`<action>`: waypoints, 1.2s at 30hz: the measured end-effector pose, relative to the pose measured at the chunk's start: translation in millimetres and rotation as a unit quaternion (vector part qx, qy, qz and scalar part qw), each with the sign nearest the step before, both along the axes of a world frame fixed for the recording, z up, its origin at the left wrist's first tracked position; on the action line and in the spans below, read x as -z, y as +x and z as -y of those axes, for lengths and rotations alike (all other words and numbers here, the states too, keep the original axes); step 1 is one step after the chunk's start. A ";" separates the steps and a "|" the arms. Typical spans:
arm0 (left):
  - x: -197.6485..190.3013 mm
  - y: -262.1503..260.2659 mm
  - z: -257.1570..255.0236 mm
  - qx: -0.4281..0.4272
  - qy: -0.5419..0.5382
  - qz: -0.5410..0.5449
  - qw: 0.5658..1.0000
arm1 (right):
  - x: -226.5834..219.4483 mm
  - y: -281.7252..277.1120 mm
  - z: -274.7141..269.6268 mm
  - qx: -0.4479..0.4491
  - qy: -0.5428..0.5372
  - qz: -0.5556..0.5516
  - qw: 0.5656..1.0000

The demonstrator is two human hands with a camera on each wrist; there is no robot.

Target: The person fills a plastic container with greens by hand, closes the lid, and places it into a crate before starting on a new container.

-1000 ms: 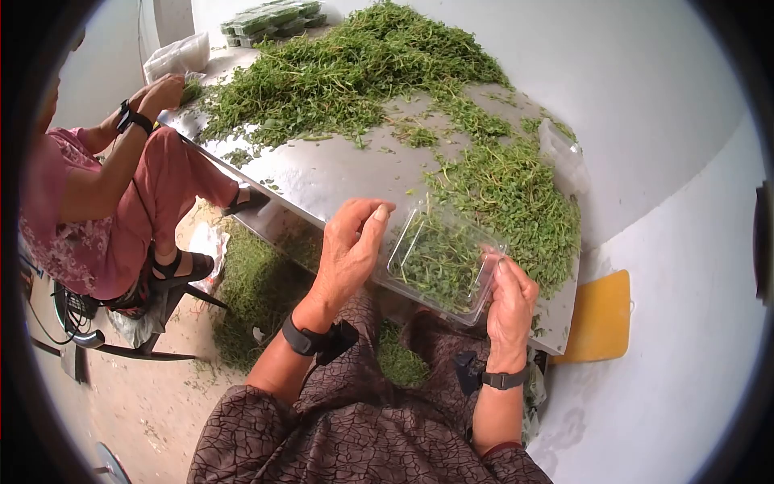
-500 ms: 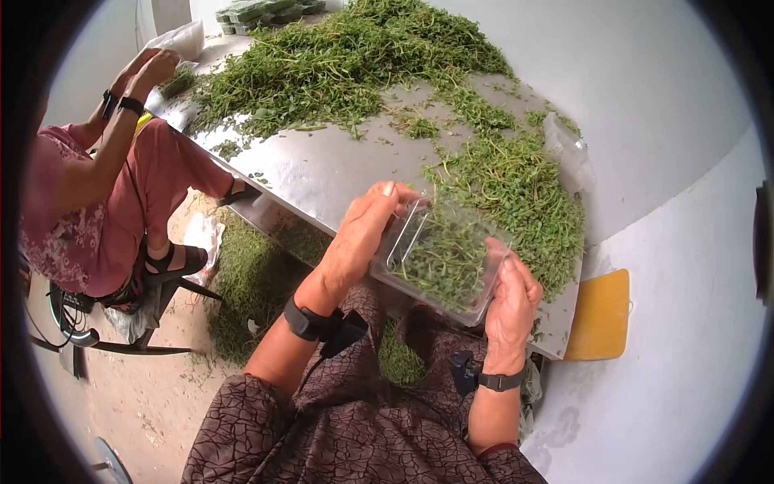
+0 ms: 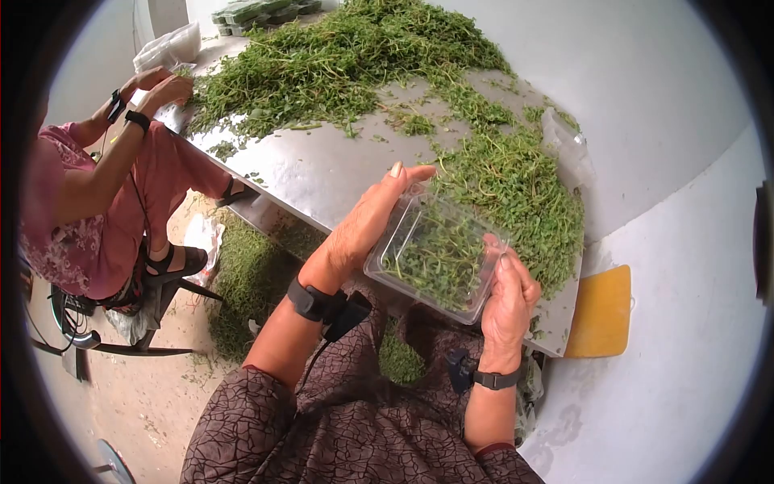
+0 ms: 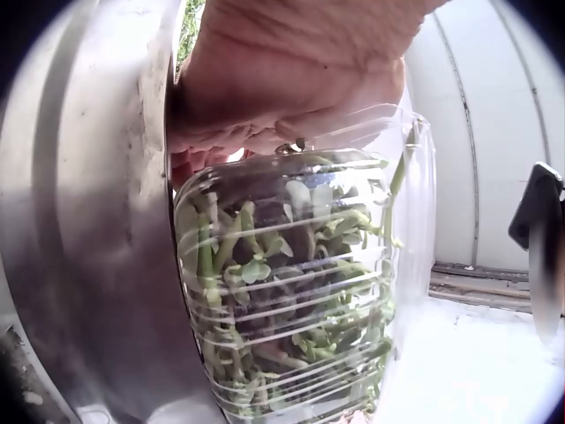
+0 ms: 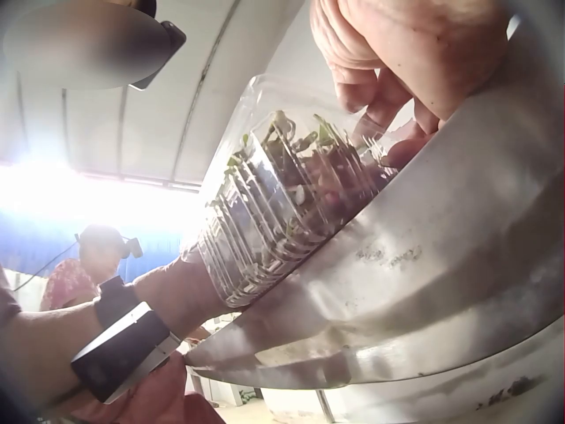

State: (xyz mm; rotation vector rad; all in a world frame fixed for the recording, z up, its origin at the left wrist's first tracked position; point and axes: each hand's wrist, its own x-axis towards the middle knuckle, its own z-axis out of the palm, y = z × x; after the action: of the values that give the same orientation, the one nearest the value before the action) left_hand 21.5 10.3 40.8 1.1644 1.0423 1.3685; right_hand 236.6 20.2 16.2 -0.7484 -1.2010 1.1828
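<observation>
A clear plastic clamshell box (image 3: pixel 435 262) with leafy green stems (image 3: pixel 439 250) inside is held over my lap at the table's near edge. My right hand (image 3: pixel 508 302) grips its right end, thumb on the top rim and fingers at the side and underneath. Along the box's left side lies my left hand (image 3: pixel 367 218), its palm edge against the plastic, thumb raised and index finger stretched past the far corner. The left wrist view shows the ribbed wall of the box (image 4: pixel 291 291) just below that palm; the lower fingers are partly hidden behind it.
Heaps of cut greens (image 3: pixel 355 64) cover much of the metal table (image 3: pixel 322 173). Filled boxes (image 3: pixel 262 14) and stacked clear containers (image 3: pixel 168 48) stand at the back left. Another person (image 3: pixel 89 185) sits at left. A yellow board (image 3: pixel 601 310) is by the wall. More greens (image 3: pixel 246 282) lie on the floor.
My left hand has moved up and forward along the box's left side, its fingers extending past the far corner. The right hand keeps its grip. The other person's hands have lifted, then lowered.
</observation>
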 end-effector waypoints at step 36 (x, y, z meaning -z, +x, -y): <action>3.4 -6.6 -19.2 0.138 -0.037 0.160 0.977 | -1.6 -3.9 3.0 0.028 0.001 0.065 0.998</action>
State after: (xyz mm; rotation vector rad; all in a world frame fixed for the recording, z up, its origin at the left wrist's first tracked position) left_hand 14.9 29.5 37.5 0.9536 0.6680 1.2347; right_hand 232.7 17.2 17.8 -0.8620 -1.2793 1.0994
